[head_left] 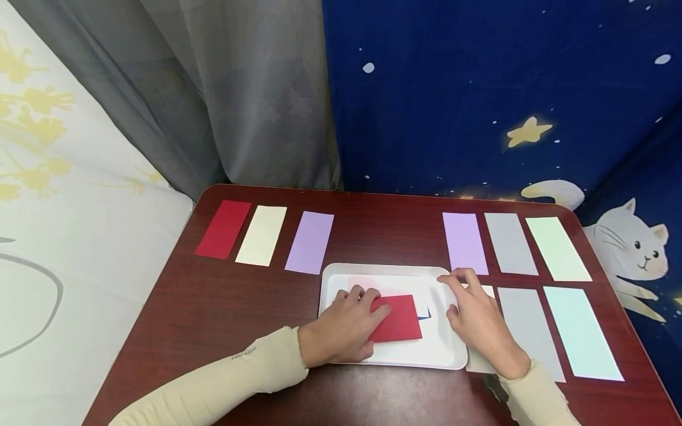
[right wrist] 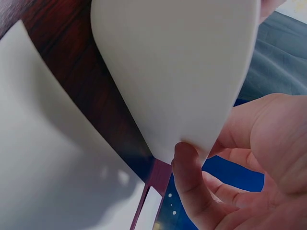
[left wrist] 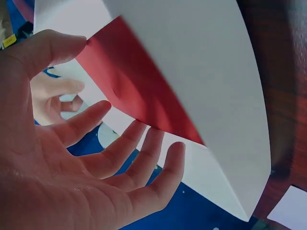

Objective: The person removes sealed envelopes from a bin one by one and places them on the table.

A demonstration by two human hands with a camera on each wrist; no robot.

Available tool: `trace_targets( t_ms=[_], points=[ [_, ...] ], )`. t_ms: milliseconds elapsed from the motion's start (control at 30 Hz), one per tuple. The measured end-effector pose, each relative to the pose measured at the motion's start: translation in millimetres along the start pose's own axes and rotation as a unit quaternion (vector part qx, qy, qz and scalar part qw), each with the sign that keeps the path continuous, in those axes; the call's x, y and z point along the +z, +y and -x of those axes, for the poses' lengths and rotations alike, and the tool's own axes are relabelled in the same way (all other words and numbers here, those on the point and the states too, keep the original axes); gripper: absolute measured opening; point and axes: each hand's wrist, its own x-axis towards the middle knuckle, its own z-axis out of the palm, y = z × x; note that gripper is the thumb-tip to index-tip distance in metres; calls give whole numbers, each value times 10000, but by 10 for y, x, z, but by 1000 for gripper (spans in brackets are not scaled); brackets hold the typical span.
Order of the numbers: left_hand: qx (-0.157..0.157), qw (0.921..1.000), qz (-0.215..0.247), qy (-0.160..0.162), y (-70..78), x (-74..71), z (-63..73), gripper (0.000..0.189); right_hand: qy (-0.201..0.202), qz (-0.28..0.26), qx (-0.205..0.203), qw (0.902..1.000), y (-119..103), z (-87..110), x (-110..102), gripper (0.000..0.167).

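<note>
A white tray (head_left: pixel 391 355) lies on the table's near middle. In it is a red card (head_left: pixel 396 319), its left part hidden under my left hand (head_left: pixel 346 325). My thumb and curved fingers hold this card at its edges, as the left wrist view shows, with the fingertips along one side of the card (left wrist: pixel 139 81). Pale pink paper (head_left: pixel 362 283) and a small dark blue piece (head_left: pixel 424 316) show beside it in the tray. My right hand (head_left: pixel 476 316) pinches the tray's far right corner between thumb and finger; the tray wall (right wrist: pixel 177 72) fills the right wrist view.
Left of the tray are a red card (head_left: pixel 224 229), a cream card (head_left: pixel 261 235) and a purple card (head_left: pixel 310 242). To the right lie several more, among them a lilac card (head_left: pixel 465 242), a grey card (head_left: pixel 533 331) and a mint card (head_left: pixel 583 333). Curtains (head_left: pixel 266 89) hang behind.
</note>
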Motion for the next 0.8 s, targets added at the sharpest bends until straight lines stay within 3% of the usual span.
trace_targets(
  t_ms=[167,467,800],
  points=[
    [-181,9993,327,-91,-59,-75,-8,49,-3,4,5,10000,4,7,-4,61],
    [-413,9977,509,145,-196,-190,25,57,-235,-29,200,9995,-12,3,-25,59],
    [-920,9905,995,224,-404,-287,141,68,-298,-7,248,9992,-24,-9,-27,59]
  ],
)
